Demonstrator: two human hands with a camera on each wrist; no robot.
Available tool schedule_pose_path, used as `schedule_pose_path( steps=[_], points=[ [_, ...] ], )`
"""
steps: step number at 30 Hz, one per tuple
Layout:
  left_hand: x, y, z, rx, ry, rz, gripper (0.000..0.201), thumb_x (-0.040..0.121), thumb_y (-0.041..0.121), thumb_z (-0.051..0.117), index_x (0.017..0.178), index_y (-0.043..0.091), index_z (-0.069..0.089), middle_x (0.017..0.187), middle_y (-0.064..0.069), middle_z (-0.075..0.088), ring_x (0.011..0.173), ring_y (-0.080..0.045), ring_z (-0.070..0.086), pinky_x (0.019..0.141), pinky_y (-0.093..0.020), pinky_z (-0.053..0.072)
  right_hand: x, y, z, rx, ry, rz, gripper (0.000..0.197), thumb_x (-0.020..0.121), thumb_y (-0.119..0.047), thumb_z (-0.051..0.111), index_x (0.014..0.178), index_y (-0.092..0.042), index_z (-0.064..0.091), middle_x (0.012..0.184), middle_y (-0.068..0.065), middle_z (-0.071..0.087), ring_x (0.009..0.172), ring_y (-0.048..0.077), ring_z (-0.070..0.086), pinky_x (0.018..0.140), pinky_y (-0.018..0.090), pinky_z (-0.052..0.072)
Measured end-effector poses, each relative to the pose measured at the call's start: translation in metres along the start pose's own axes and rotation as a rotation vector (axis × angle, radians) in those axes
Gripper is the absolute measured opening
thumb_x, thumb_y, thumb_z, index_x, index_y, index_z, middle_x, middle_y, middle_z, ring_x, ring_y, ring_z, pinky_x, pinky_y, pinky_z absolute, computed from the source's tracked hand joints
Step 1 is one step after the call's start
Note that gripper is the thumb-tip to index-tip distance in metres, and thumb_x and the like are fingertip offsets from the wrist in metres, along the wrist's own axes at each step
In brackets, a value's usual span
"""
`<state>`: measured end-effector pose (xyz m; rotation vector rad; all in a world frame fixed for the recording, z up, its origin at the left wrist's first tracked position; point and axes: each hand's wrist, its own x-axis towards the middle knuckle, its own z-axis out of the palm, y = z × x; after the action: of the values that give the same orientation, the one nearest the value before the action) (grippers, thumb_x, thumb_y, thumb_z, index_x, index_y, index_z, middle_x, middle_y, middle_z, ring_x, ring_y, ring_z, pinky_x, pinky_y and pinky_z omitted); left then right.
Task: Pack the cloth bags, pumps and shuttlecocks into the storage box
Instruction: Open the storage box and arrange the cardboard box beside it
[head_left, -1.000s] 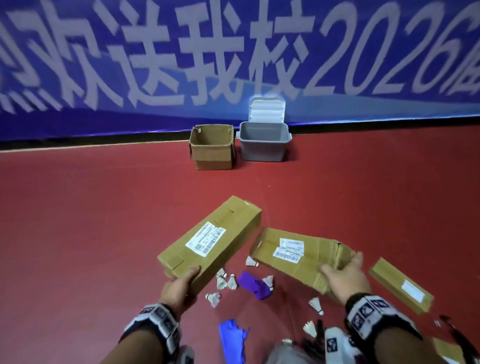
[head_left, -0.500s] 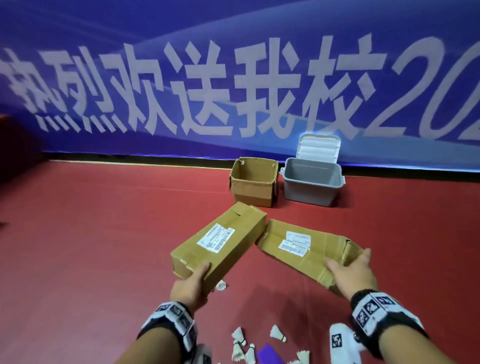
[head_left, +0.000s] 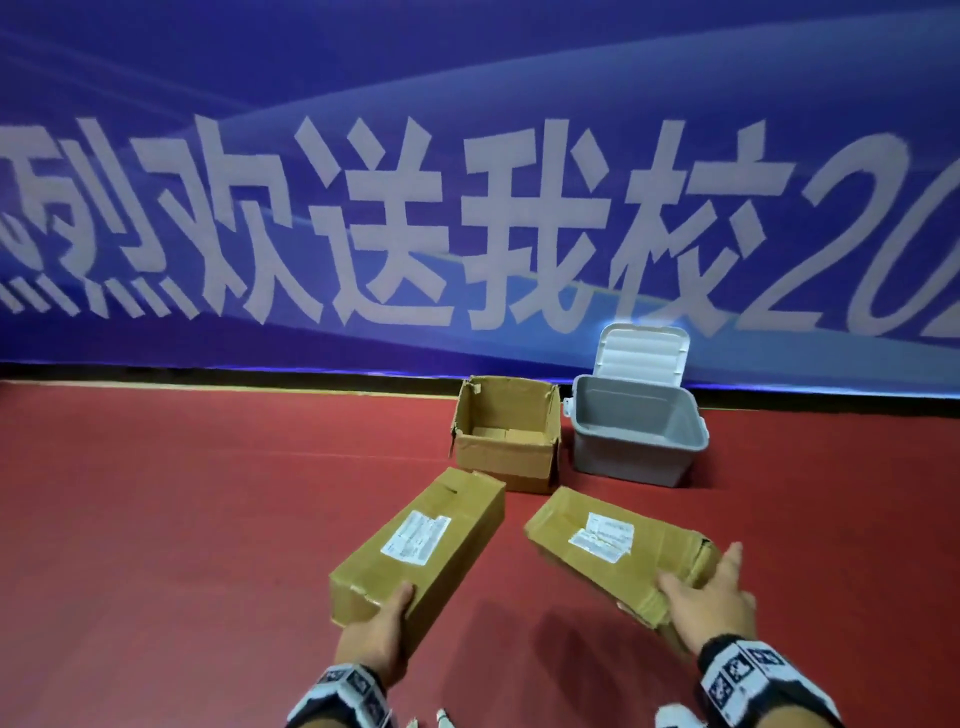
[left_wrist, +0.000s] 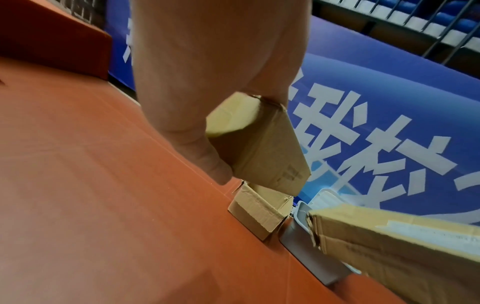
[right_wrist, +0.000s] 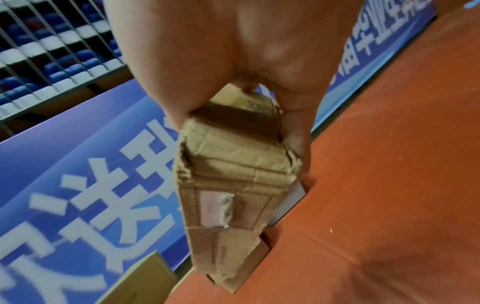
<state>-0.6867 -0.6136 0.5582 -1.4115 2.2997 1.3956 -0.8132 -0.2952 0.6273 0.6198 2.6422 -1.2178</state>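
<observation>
- Two long brown cardboard cartons are held up above the red floor (head_left: 182, 545), one in each hand.
- Left hand (head_left: 375, 640): its grip is closed on the near end of the left labelled carton (head_left: 421, 551); in the head view the thumb lies on the top face beside a torn flap, and in the left wrist view the fingers (left_wrist: 207, 162) curl under the carton's bottom edge.
- Right hand (head_left: 711, 605): its grip clasps the near, crumpled end of the right labelled carton (head_left: 613, 551), thumb on one side and fingers down the other in the right wrist view.
- Both cartons point away from the grips, toward the wall, with a white shipping label on each top face.
- Beyond the far end of the left hand's carton stands an open square cardboard box (head_left: 506, 434) on the floor.
- Just beside that, beyond the right hand's carton, sits the grey plastic storage box (head_left: 639, 441), its white ribbed lid (head_left: 641, 356) upright against the blue banner with white characters (head_left: 467, 218); the visible part of its interior looks bare.
- Near the wrists, at the bottom edge of the head view, small white shapes (head_left: 441, 719) show, possibly shuttlecocks, though too little shows to tell.
</observation>
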Motion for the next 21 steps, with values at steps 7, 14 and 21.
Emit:
schedule_pose_path(
  steps=[7,14,21],
  points=[
    [0.127,0.079,-0.02,-0.187,-0.078,-0.073,0.094,0.077,0.079,0.044,0.129,0.001,0.057,0.103,-0.004,0.055,0.119,-0.032,0.057,0.093,-0.029,0.044,0.056,-0.078,0.055,0.044,0.127,0.164,0.086,0.079,-0.029,0.071,0.146,-0.015,0.018,0.134,0.027,0.039,0.113,0.044,0.051,0.095,0.042,0.04],
    [0.235,0.178,0.007,-0.465,-0.003,-0.208,0.144,0.058,0.03,0.092,0.145,0.038,-0.023,0.12,-0.012,0.045,0.101,-0.043,0.061,0.065,-0.054,0.058,0.194,-0.132,0.108,-0.028,-0.013,0.224,0.068,0.079,-0.035,0.07,0.131,-0.011,0.034,0.122,0.021,0.059,0.11,0.037,0.058,0.093,0.036,0.043],
    [0.342,0.305,0.044,-0.612,0.17,-0.241,0.125,0.054,0.007,0.093,0.149,0.019,0.012,0.137,-0.02,0.043,0.1,-0.04,0.058,0.073,-0.051,0.054,0.36,-0.215,0.162,-0.067,-0.158,0.281,0.082,0.079,-0.036,0.068,0.14,-0.003,0.024,0.136,0.021,0.043,0.123,0.036,0.046,0.1,0.036,0.037]
  ],
)
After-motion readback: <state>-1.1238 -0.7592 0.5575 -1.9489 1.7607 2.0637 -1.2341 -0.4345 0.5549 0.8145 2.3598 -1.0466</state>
